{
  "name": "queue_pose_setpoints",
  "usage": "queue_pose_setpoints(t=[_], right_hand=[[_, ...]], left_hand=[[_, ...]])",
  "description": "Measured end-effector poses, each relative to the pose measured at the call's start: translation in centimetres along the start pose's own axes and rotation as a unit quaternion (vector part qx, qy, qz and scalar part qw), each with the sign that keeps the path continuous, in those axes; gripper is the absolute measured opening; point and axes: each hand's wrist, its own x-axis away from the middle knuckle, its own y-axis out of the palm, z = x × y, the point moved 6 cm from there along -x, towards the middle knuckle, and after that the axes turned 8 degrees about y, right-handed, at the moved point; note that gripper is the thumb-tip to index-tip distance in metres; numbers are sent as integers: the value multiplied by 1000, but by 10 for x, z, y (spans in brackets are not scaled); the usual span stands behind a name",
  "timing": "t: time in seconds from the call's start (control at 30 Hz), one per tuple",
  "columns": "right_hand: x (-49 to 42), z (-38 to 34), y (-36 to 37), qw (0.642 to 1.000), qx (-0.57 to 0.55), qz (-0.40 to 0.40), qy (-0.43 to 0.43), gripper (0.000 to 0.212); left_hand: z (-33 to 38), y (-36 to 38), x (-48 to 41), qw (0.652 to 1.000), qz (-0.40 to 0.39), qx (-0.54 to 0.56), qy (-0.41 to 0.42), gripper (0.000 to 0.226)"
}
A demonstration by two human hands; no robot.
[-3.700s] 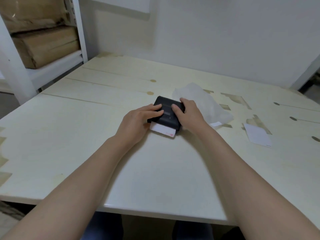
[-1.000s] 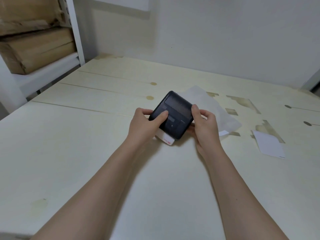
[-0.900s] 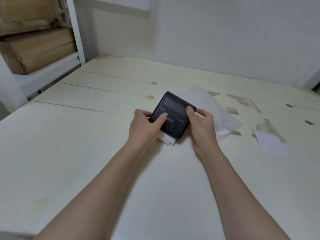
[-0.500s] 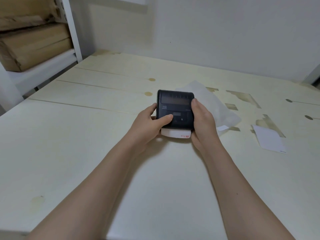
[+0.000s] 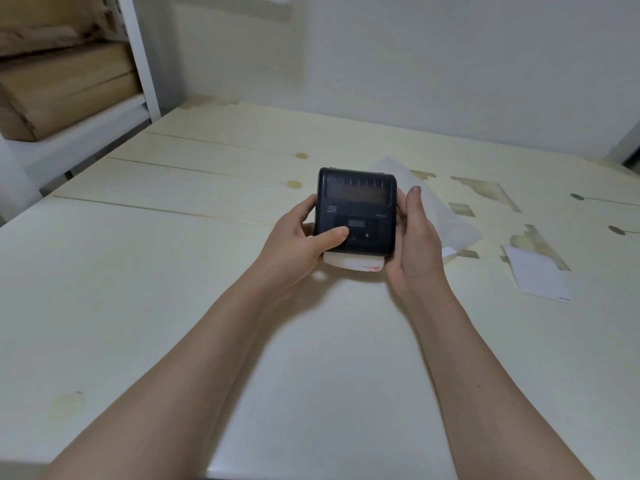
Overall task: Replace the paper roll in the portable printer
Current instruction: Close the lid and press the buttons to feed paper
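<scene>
Pale table (image 5: 138,271) — white card (image 5: 540,278), perhaps plastic wrapper (image 5: 450,216).

- We hold a black printer (image 5: 356,209) with a grey window strip.
- Its white paper (image 5: 353,263) carries a red mark.
- The table (image 5: 138,271) is pale cream with brownish patches.
- Far left, we see brown boxes (image 5: 65,88) on a white shelf (image 5: 142,64).
- A white sheet (image 5: 538,278) lies right.

The pale table (image 5: 138,271) carries worn brown patches (image 5: 485,188) toward its far right. Right of those patches lies a flat white card (image 5: 540,282), well apart from the crumpled plastic bag (image 5: 446,216) nearer the table's middle. Off the table's far left corner stands a white shelf (image 5: 138,64), brown boxes (image 5: 65,88) stacked on it.
</scene>
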Motion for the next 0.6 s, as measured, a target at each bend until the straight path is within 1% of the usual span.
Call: queue_pose_setpoints(t=[0.2, 0.37, 0.5, 0.6], right_hand=[[1, 0, 5, 999, -9, -35, 18, 56], [3, 0, 7, 998, 19, -53, 21, 51], [8, -3, 8, 997, 37, -60, 5, 43], [10, -5, 11, 995, 62, -75, -17, 40]], left_hand=[[1, -3, 0, 999, 53, 6, 9, 56], [-4, -9, -3, 996, 90, 16, 4, 69], [-6, -10, -3, 994, 98, 40, 5, 81], [-3, -8, 0, 993, 106, 45, 4, 78]])
